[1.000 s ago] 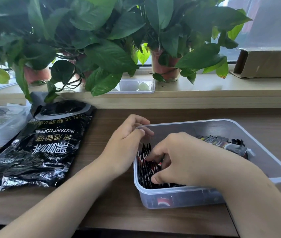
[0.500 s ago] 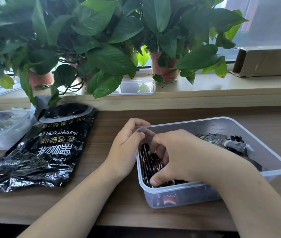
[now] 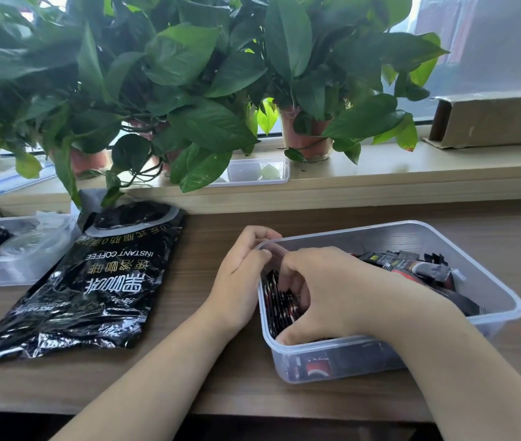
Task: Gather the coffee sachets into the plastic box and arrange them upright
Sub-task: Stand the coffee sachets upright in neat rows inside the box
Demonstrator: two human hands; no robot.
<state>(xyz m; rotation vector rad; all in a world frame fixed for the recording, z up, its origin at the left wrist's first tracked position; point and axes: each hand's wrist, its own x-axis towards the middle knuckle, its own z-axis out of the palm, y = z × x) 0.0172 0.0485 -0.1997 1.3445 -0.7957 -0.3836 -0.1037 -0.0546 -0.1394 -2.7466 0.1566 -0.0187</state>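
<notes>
Head view: a wooden bench (image 3: 221,386) runs under a sill of leafy potted plants (image 3: 189,74). A black coffee bag (image 3: 93,288) lies flat at left, with the clear plastic box (image 3: 507,300) to its right. The left hand (image 3: 240,281) grips the box's left rim. The right hand (image 3: 341,291) reaches inside, fingers curled around coffee sachets (image 3: 279,305) standing on edge against the left wall. Loose sachets (image 3: 411,265) lie jumbled at the far right.
</notes>
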